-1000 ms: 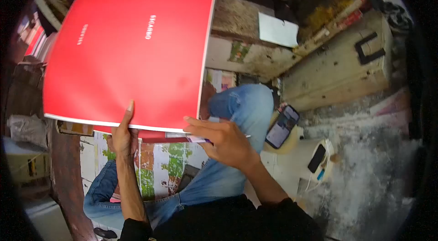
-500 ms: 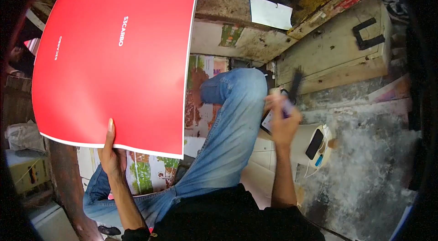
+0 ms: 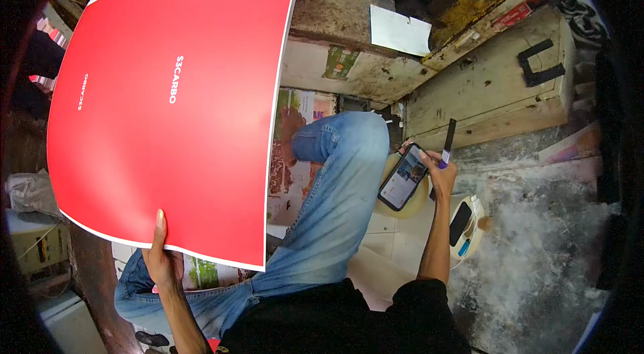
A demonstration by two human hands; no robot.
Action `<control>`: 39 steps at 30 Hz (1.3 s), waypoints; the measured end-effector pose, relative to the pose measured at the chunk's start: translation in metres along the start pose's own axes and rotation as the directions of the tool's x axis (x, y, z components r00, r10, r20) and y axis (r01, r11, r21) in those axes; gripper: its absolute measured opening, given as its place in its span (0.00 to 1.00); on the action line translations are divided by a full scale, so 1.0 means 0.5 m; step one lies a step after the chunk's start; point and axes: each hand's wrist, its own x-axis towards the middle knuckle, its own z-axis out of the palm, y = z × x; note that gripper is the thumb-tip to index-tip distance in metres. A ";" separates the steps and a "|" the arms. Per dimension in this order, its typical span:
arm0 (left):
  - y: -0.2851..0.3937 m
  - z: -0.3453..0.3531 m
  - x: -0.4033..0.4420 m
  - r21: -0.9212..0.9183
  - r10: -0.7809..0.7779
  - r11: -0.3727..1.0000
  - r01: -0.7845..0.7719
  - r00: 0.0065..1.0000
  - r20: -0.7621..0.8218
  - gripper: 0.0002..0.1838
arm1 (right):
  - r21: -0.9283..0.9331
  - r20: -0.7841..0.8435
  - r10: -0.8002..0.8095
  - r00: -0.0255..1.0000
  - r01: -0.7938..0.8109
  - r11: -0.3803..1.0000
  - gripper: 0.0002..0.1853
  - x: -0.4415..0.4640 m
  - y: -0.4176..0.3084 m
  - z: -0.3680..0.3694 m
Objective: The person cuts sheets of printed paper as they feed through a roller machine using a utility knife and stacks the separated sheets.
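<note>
My left hand [image 3: 161,263] grips the lower edge of a large red printed sheet [image 3: 221,133], thumb on top. The sheet has a white border and the letters "S3CARBO", and it bows upward over my left side. My right hand [image 3: 441,176] is closed at the upper end of a smartphone [image 3: 402,178] with a lit screen, its thumb over the glass. A slim tool with a purple part and a long black strip [image 3: 449,143] also sticks up from this hand. Behind the phone is a cream rounded surface [image 3: 421,203]; whether the phone rests on it I cannot tell.
A second, dark phone [image 3: 460,221] lies on a white holder with a cable and a blue item [image 3: 464,247]. Beyond my bent knee stands a worn wooden box [image 3: 483,79] with a black handle. A white paper [image 3: 400,29] lies on a ledge at the back.
My right hand was blurred over the phone; it has shifted slightly right and now shows the phone's lit screen. The red sheet and my left hand appear lower in view.
</note>
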 end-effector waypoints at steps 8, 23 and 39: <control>0.014 -0.012 -0.009 0.010 -0.024 1.000 0.024 1.000 -0.018 0.21 | 0.133 0.008 0.073 0.997 -0.073 0.988 0.22 -0.007 -0.019 0.016; 0.027 -0.074 -0.038 0.066 -0.094 0.993 0.099 0.993 -0.068 0.23 | 0.030 0.023 0.048 0.999 -0.049 0.998 0.25 -0.011 -0.017 0.017; 0.037 -0.111 -0.054 0.106 -0.246 0.960 0.259 0.961 -0.124 0.26 | 0.179 -0.343 0.108 0.933 -0.048 0.983 0.24 0.047 -0.144 0.013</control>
